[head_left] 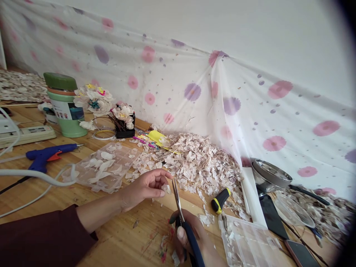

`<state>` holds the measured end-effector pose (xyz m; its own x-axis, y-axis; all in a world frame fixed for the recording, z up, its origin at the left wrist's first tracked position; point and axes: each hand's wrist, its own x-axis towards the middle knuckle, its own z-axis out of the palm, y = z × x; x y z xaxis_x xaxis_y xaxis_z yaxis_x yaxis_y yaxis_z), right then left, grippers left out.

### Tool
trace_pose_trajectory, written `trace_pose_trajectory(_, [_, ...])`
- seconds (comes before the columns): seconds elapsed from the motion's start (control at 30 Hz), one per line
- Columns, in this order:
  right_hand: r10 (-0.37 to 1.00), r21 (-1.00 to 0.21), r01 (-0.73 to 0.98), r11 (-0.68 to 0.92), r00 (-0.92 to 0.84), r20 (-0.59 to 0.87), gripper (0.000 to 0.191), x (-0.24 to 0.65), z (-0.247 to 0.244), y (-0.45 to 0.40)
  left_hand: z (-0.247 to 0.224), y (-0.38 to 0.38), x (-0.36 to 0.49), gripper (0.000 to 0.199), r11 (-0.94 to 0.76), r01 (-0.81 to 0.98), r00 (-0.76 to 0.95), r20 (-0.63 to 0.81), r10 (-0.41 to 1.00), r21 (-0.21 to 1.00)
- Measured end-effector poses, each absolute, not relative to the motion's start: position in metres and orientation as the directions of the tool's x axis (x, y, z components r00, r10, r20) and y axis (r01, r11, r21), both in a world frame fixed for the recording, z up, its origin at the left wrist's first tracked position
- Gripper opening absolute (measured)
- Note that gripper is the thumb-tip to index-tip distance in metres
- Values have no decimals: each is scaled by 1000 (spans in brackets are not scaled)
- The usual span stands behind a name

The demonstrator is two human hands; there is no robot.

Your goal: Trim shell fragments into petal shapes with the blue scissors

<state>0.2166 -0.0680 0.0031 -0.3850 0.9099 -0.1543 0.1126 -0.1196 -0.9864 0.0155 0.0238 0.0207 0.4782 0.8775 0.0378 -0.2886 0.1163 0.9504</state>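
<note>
I have the left hand (150, 188) pinching a pale petal (166, 188) over the wooden table (119, 237), well in from its far edge; I'd pinch lightly, skin clear of the scissors (180, 214). The petal looks thin, maybe curled, though the grip hides part. My right hand (205, 239) holds those scissors, blades nearly together.
</note>
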Motion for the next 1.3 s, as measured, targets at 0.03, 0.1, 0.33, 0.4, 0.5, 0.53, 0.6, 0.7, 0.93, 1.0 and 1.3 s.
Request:
trace_pose_trajectory(0.03, [922, -988, 93, -126, -358, -151, 72, 216, 2, -67, 20, 24, 16, 35, 104, -285, 469, 44, 882, 953])
trace_pose_trajectory(0.1, [944, -988, 38, -147, -293, -151, 70, 214, 0, -65, 18, 23, 17, 36, 88, -281, 471, 58, 880, 956])
trace_pose_trajectory(0.33, [993, -988, -126, -88, -84, -78, 44, 200, 10, -62, -1, 16, 22, 40, 142, -183, 608, -2, 794, 973])
trace_pose_trajectory(0.4, [996, -992, -97, -79, -51, -75, 38, 199, 12, -62, -5, 15, 23, 39, 139, -148, 633, -15, 774, 979])
trace_pose_trajectory(0.5, [996, -994, -68, -87, -38, -84, 35, 198, 12, -61, -6, 14, 24, 38, 143, -110, 659, -36, 751, 984])
trace_pose_trajectory(0.53, [995, -993, -69, -91, -39, -88, 36, 198, 11, -61, -5, 13, 25, 39, 147, -102, 670, -42, 741, 984])
trace_pose_trajectory(0.6, [995, -993, -73, -96, -36, -94, 38, 199, 10, -61, -2, 11, 25, 40, 162, -83, 694, -60, 718, 983])
trace_pose_trajectory(0.7, [996, -995, -62, -84, -36, -82, 35, 199, 11, -61, 3, 9, 25, 39, 193, -75, 697, -87, 712, 978])
trace_pose_trajectory(0.93, [996, -990, -114, -87, 15, -89, 43, 198, 13, -61, 4, 10, 24, 41, 242, -139, 658, -94, 748, 960])
trace_pose_trajectory(1.0, [997, -990, -120, -74, 22, -77, 43, 197, 11, -62, 1, 10, 25, 50, 234, -138, 689, -76, 720, 962])
trace_pose_trajectory(1.3, [1000, -998, -55, 5, -15, 6, 30, 194, 3, -66, -7, 3, 33, 57, 148, -145, 706, -2, 708, 978])
